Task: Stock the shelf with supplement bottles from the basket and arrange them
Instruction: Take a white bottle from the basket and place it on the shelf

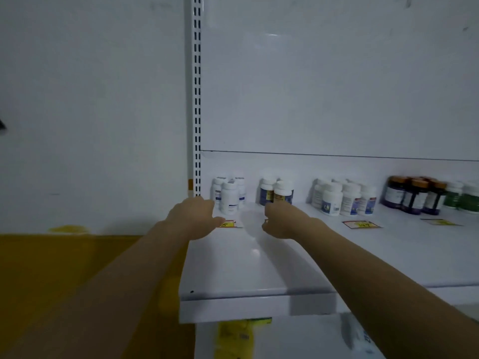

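Back-left corner of white metal shelf [259,268]: hovers released left hand [193,216] beside white plastic bottles [229,199]; cannot tell right hand [283,221] grip.

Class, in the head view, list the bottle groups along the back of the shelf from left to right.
White bottles with blue labels → navy-labelled bottles → white bottles with red-and-blue labels → dark bottles with orange caps → green bottles.

1. A red-bordered yellow price tag [361,224] on the shelf [259,268], just in front of the white bottles [344,198], appears to read "197".
2. The tag to the left [229,224] of those bottles, the tag to the right [440,222] and every bottle label are too blurred to read.
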Available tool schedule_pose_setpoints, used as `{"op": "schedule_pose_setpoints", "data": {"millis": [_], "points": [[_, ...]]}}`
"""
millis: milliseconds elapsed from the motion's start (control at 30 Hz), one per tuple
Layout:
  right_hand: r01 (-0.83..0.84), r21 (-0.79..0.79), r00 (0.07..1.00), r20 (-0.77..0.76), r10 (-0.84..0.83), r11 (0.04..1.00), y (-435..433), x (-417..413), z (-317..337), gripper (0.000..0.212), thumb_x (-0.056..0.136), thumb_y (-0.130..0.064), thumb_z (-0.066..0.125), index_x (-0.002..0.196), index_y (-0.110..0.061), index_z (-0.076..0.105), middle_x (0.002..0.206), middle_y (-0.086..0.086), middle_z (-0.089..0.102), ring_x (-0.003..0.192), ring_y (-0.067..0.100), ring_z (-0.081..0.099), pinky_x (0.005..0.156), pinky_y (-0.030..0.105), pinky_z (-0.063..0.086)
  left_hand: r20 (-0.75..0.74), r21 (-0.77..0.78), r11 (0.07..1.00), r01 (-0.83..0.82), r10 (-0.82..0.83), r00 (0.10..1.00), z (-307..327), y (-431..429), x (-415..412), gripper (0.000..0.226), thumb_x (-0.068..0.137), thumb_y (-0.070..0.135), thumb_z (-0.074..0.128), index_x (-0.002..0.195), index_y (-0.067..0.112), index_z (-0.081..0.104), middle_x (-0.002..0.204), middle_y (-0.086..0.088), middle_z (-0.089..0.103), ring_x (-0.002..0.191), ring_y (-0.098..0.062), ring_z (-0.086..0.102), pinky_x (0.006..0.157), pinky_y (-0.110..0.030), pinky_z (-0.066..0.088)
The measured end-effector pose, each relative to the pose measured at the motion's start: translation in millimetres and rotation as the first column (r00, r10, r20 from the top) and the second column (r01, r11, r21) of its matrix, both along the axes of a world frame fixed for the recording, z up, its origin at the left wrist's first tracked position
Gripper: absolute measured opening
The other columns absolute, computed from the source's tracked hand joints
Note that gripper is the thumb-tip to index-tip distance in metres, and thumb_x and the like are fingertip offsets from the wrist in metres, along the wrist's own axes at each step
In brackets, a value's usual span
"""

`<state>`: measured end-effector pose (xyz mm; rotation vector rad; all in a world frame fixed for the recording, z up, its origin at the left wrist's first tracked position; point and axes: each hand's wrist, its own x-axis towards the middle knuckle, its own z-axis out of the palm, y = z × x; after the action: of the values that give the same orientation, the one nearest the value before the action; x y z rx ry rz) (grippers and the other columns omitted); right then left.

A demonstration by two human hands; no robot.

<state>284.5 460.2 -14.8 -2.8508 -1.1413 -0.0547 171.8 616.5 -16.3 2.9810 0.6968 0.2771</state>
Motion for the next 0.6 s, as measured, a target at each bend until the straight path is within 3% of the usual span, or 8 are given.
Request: {"op": "schedule_pose_setpoints", "data": {"millis": [133,233,333,467,600], "points": [[0.040,-0.006,0.999,-0.014,-0.040,0.999,4.0,22.7,-0.8,0.027,0.094,-0.020,0.048,0.113,-0.004,0.058,0.108,0.010,0.060,0.086,0.020,0.050,0.078,0.028,0.045,0.058,-0.078,0.994,0.081,-0.076,0.995,-18.7,-2.2,22.4,0.064,0.088,0.064,0.042,0.131,0.018,0.046,0.123,-0.011,0.052,0.111,-0.025,0.051,0.087,-0.032,0.039],[0.029,0.074,0.999,0.011,-0.030,0.997,19.0,34.1,5.3,0.027,0.092,-0.018,0.048,0.112,-0.001,0.058,0.110,0.014,0.061,0.083,0.021,0.050,0.073,0.028,0.043,0.070,-0.061,0.996,0.060,-0.055,0.996,-33.5,1.4,35.4,0.089,0.074,0.081,0.034,0.131,0.014,0.045,0.134,-0.012,0.046,0.124,-0.028,0.042,0.103,-0.037,0.036],[-0.016,0.180,0.999,0.045,0.008,0.984,43.9,40.0,13.4,0.035,0.095,-0.024,0.047,0.125,-0.005,0.049,0.123,0.016,0.055,0.102,0.026,0.053,0.082,0.031,0.044,-0.002,-0.028,0.999,0.042,-0.042,0.999,-46.0,8.5,42.2,0.109,0.071,0.086,0.024,0.148,0.008,0.019,0.156,-0.016,0.015,0.144,-0.031,0.012,0.118,-0.045,0.014],[-0.050,0.300,0.997,0.075,0.029,0.953,79.8,43.2,18.1,0.045,0.098,-0.033,0.042,0.136,-0.009,0.039,0.131,0.017,0.046,0.117,0.032,0.048,0.093,0.037,0.042,-0.072,-0.097,0.995,0.031,-0.038,0.997,-56.4,19.8,42.5,0.116,0.069,0.087,0.022,0.150,0.007,0.000,0.159,-0.013,-0.004,0.147,-0.027,-0.004,0.119,-0.044,0.005],[-0.034,0.357,0.998,0.064,0.012,0.934,109.5,47.4,16.2,0.046,0.099,-0.037,0.040,0.135,-0.009,0.040,0.131,0.017,0.043,0.117,0.033,0.048,0.091,0.037,0.043,-0.106,-0.160,0.986,0.036,-0.053,0.993,-62.2,22.2,44.6,0.112,0.074,0.085,0.024,0.151,0.007,0.002,0.159,-0.010,-0.001,0.147,-0.023,-0.001,0.120,-0.041,0.003]]}}
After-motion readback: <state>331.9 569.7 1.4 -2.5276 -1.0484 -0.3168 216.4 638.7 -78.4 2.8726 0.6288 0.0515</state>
